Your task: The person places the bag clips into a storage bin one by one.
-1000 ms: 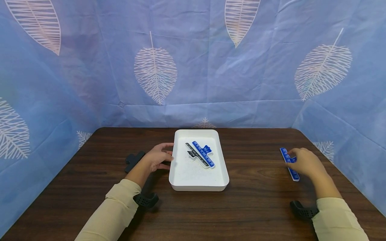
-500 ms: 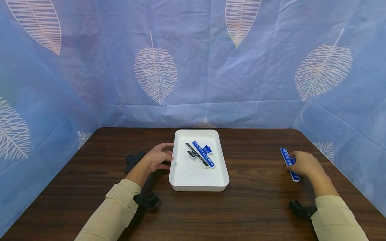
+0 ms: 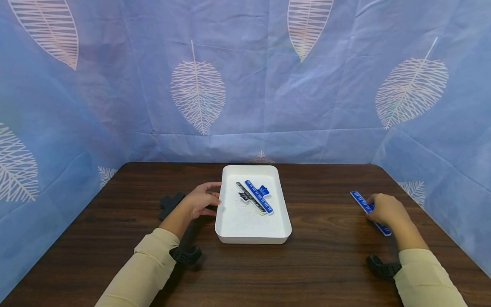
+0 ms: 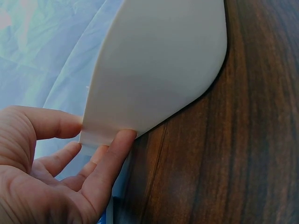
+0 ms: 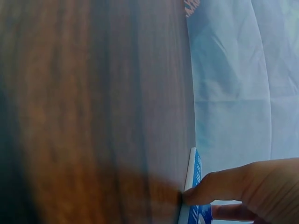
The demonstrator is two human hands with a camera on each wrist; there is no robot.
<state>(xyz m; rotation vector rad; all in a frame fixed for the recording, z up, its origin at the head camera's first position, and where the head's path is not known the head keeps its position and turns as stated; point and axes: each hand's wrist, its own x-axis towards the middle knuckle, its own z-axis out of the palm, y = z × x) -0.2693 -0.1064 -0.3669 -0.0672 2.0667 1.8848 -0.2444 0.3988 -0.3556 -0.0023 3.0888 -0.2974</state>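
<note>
In the head view my right hand [image 3: 390, 212] pinches a long blue clip [image 3: 359, 200] printed with piano keys, at the right of the table. The right wrist view shows a finger at the edge of this blue clip [image 5: 194, 172]; the palm side covers part of it. My left hand [image 3: 200, 201] touches the left side of a white tray [image 3: 253, 240], its fingertips against the outer wall in the left wrist view. Inside the tray lie a blue piano-key clip [image 3: 258, 196] and a black-and-white one [image 3: 250, 197], side by side at a slant.
A black clip-shaped object [image 3: 168, 204] lies left of the tray, partly behind the left forearm. The dark wooden table [image 3: 314, 264] ends against a blue leaf-print cloth [image 3: 245, 98] at the back and sides. Black wrist bands sit on both wrists.
The blue clip under my right hand has turned, its far end swinging left and its near end right. The right hand has shifted slightly; left hand and tray stay put.
</note>
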